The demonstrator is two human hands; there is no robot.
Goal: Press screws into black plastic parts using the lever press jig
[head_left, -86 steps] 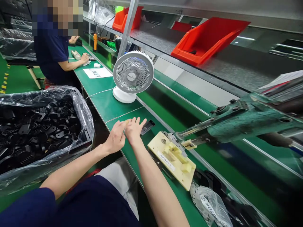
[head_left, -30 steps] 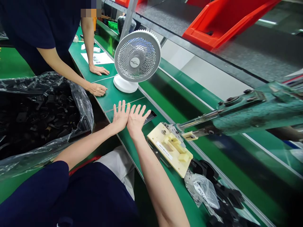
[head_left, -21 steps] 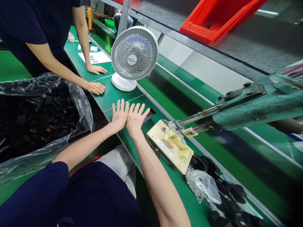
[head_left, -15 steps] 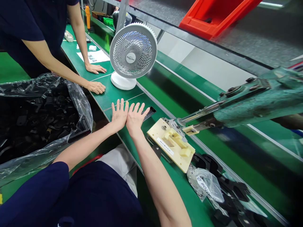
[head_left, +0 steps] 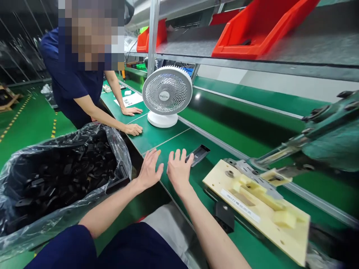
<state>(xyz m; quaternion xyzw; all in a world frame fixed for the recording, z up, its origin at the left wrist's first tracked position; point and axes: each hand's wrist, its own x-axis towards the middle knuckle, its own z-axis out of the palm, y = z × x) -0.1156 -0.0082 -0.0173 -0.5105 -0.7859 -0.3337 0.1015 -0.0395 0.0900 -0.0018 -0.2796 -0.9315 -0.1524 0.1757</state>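
My left hand (head_left: 149, 170) and my right hand (head_left: 178, 170) lie flat on the green bench (head_left: 165, 136), palms down, fingers apart, holding nothing. A small gap separates them. A dark flat part (head_left: 198, 154) lies just past my right fingertips. To the right sits a cream fixture block (head_left: 258, 203) with raised pads, under the nose of a green press arm (head_left: 314, 144).
A white desk fan (head_left: 166, 95) stands behind my hands. At left is a plastic-lined bin of black parts (head_left: 64, 173). A co-worker in dark blue leans with both hands (head_left: 133, 120) on the bench. Red bins (head_left: 254, 28) sit on the shelf above.
My hands have drawn slightly apart and the view has lifted and shifted. The co-worker moved from a far spot to lean on the bench near the fan.
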